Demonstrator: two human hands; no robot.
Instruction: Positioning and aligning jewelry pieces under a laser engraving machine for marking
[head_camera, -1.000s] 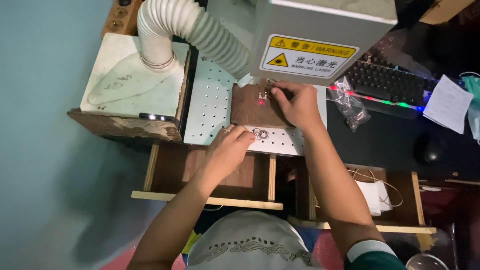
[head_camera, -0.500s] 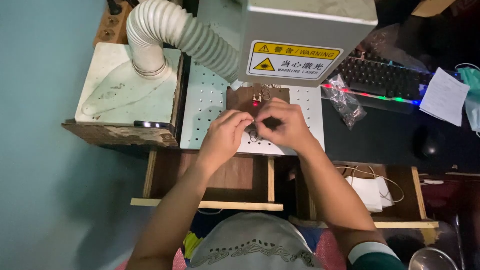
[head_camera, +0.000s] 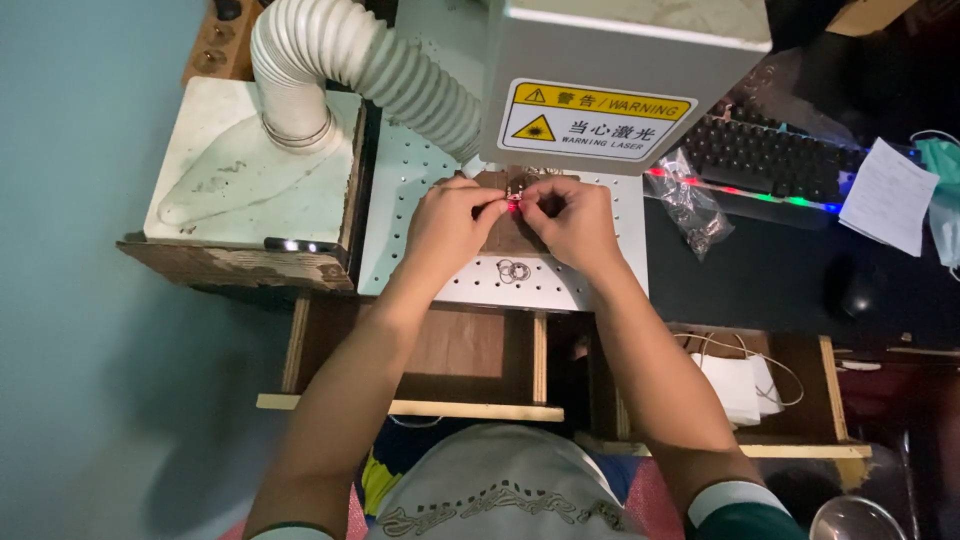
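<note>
A small metal piece (head_camera: 516, 203), lit by a red spot, sits pinched between the fingertips of both hands over the brown wooden block (head_camera: 510, 232) on the perforated plate (head_camera: 420, 215), directly beneath the grey laser head (head_camera: 620, 80). The left hand (head_camera: 448, 222) and the right hand (head_camera: 572, 222) are each closed on the piece, thumbs and forefingers meeting; half a second earlier they were lower, at the block's near edge, and have since moved up toward the laser head. A few loose metal rings (head_camera: 513, 269) lie on the plate just in front of the block. A white ribbed hose (head_camera: 350, 60) curves in left of the laser head; a keyboard (head_camera: 770, 160) sits to its right on the bench (head_camera: 760, 280).
</note>
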